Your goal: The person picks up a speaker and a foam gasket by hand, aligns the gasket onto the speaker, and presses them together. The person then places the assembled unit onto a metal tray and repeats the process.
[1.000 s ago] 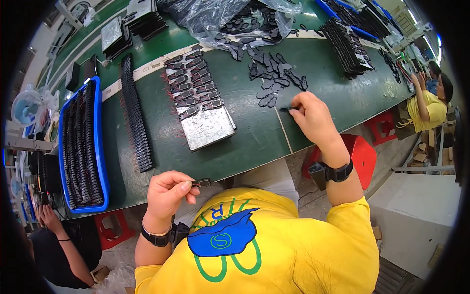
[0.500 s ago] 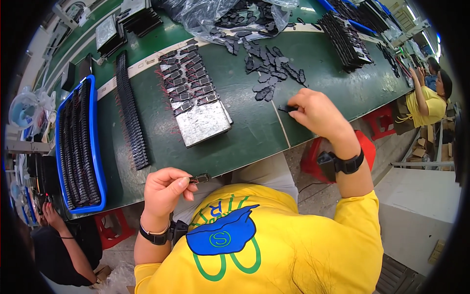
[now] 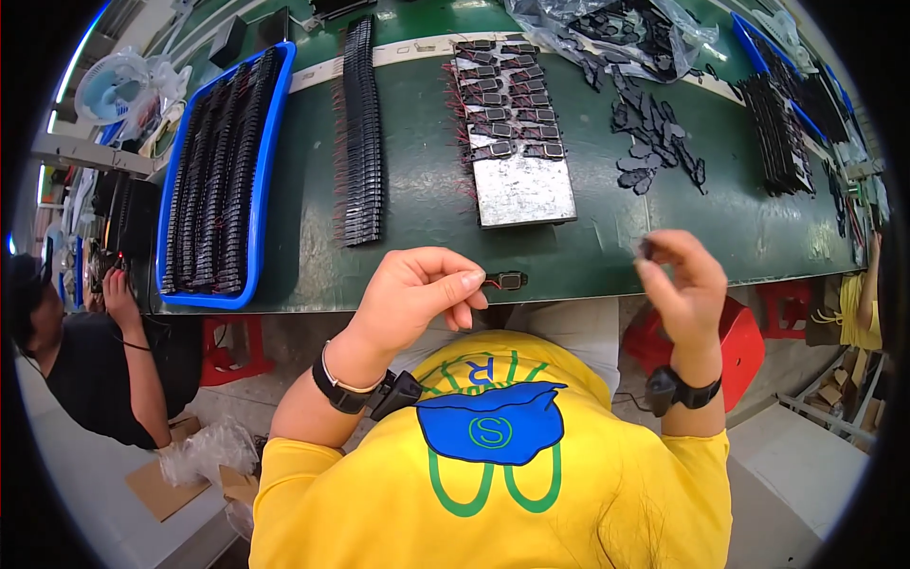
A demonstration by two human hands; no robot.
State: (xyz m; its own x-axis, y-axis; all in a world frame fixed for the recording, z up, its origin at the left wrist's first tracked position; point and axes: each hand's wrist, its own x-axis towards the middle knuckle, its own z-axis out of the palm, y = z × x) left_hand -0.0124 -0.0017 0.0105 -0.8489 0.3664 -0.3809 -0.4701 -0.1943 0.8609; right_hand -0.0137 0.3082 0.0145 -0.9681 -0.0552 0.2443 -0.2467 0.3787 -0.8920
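Over the table's near edge, my left hand (image 3: 422,292) pinches a small black speaker-like part (image 3: 509,281) with a rectangular face and red wires. To its right, my right hand (image 3: 687,284) is raised with thumb and fingers curled; a small dark piece (image 3: 646,248) shows at the fingertips, mostly hidden. Beyond my hands lies a grey metal plate (image 3: 523,192), with similar wired parts (image 3: 491,129) in two columns on its far portion. Thin black cut pieces (image 3: 654,133) lie loosely scattered to the right of the plate.
A long row of black parts (image 3: 362,142) lies left of the plate. Further left is a blue tray (image 3: 254,256) filled with similar rows. A clear plastic bag (image 3: 559,38) holds more black pieces; stacked black sheets (image 3: 773,133) stand right. Co-workers sit at both sides; a red stool (image 3: 739,351) stands below.
My view has shifted left. My right hand has lifted off the tabletop and drawn back toward my left hand. The left hand still holds the wired part, now over the table edge.
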